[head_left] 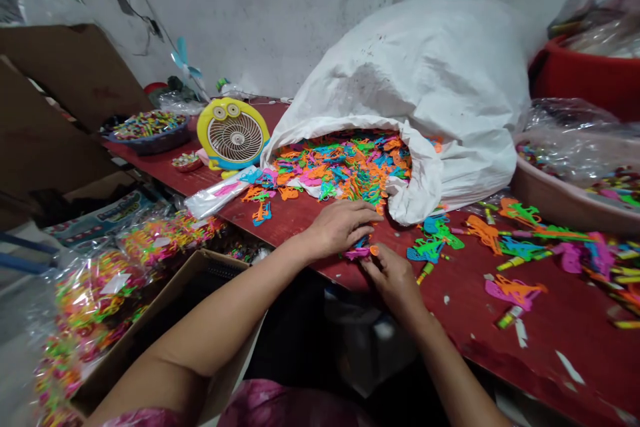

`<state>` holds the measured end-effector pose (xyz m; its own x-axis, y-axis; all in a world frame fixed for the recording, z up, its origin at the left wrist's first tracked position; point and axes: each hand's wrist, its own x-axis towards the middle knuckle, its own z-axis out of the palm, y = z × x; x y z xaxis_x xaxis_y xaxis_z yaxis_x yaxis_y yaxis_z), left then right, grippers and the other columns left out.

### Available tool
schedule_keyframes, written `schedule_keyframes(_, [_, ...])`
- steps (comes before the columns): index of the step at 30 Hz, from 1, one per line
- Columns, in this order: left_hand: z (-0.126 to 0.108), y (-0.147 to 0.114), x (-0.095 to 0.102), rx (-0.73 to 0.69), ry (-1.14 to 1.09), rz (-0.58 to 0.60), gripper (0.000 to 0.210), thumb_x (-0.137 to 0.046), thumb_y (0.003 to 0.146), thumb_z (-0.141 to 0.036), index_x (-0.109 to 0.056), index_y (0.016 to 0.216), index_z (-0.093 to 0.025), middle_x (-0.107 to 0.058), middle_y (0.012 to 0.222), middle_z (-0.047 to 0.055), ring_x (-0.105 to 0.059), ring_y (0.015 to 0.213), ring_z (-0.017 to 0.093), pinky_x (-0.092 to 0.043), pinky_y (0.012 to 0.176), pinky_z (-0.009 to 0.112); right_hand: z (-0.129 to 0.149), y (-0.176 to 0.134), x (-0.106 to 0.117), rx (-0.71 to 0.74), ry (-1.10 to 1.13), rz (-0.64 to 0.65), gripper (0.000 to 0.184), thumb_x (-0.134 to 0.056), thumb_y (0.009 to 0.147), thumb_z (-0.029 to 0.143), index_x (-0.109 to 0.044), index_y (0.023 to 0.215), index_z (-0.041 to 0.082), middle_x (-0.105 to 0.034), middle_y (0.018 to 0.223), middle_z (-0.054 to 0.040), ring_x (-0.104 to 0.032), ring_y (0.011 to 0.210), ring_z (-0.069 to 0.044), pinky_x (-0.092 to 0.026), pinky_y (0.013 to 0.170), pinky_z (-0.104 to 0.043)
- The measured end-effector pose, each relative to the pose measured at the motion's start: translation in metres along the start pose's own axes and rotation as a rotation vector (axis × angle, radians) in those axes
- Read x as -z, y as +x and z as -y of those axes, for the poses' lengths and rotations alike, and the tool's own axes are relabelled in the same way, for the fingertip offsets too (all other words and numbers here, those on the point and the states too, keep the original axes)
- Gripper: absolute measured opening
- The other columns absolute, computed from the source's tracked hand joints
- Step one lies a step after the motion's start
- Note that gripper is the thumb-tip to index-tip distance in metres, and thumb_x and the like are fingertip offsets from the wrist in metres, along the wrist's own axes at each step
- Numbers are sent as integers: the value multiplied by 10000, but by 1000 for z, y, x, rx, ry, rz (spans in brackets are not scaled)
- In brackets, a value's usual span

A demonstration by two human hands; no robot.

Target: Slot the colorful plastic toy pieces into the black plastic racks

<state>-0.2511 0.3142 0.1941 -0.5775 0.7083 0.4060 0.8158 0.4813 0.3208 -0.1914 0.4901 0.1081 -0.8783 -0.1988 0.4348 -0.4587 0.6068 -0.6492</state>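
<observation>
My left hand [345, 225] rests at the table's front edge, its fingers curled over a small bunch of colourful plastic toy pieces [357, 250] in pink, blue and orange. My right hand [393, 275] pinches the same bunch from the other side, thumb and fingers closed at its edge. Just beyond my hands, a big white woven sack [425, 73] lies on its side. From its mouth spills a heap of similar flat pieces [345, 163] in orange, green, blue and pink. Parts of the bunch are hidden by my fingers.
Loose toy pieces [517, 290] and short striped sticks lie on the red table [460, 300] at right. A pink tub [560, 190] stands behind them. At left are a yellow fan [233, 133], a basin [150, 137], an open cardboard box [165, 320] and filled plastic bags [100, 293].
</observation>
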Motion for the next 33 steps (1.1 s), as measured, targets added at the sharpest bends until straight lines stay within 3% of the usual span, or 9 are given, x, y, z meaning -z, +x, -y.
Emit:
schedule_keyframes(3, [0, -1, 0, -6, 6, 7, 263, -502, 960, -218, -625, 1190, -187, -638, 1263, 95, -598, 1164, 205, -465, 985, 350, -2, -1, -1, -6, 115, 6, 189, -541, 909, 328, -622, 798, 198, -636, 731, -20, -585, 676, -160, -452, 634, -271])
schedule_keyframes(7, [0, -2, 1, -13, 5, 10, 260, -491, 967, -227, -625, 1181, -169, -635, 1275, 107, -593, 1181, 214, -460, 989, 344, -3, 4, 4, -244, 348, -135, 247, -577, 882, 410, -668, 874, 180, -669, 674, -24, -611, 566, -164, -498, 556, -283])
schedule_keyframes(11, [0, -2, 2, 9, -20, 10, 250, -496, 967, -235, -629, 1174, -184, -636, 1282, 102, -587, 1198, 213, -455, 1000, 342, -9, 7, 18, -269, 279, -172, 283, -629, 843, 446, -671, 738, 186, -668, 621, -38, -621, 560, -178, -496, 539, -287])
schedule_keyframes(15, [1, 0, 2, -6, -57, 13, 247, -513, 964, -234, -635, 1165, -162, -649, 1255, 107, -599, 1174, 211, -462, 993, 335, -22, -1, 24, -299, 271, -172, 279, -627, 850, 456, -673, 797, 187, -667, 631, -27, -608, 545, -171, -492, 531, -286])
schedule_keyframes(21, [3, 1, 4, 30, -95, 16, 230, -559, 942, -207, -645, 1155, -193, -654, 1229, 87, -599, 1170, 193, -464, 998, 327, -21, -5, 13, -150, 169, -118, 253, -595, 859, 431, -664, 788, 198, -675, 674, -36, -612, 597, -183, -494, 564, -300])
schedule_keyframes(27, [6, 3, 3, 39, -120, 18, 226, -571, 940, -213, -653, 1150, -196, -646, 1249, 76, -601, 1167, 188, -465, 996, 322, -14, -1, 6, -27, 163, -58, 206, -555, 906, 362, -669, 946, 195, -712, 850, -55, -660, 761, -193, -520, 708, -313])
schedule_keyframes(33, [7, 3, 3, 40, -134, 24, 224, -573, 942, -222, -652, 1148, -188, -652, 1237, 78, -601, 1161, 184, -460, 993, 308, -18, -3, -1, -31, 102, -44, 211, -547, 923, 366, -665, 961, 196, -712, 853, -57, -655, 757, -194, -513, 720, -317])
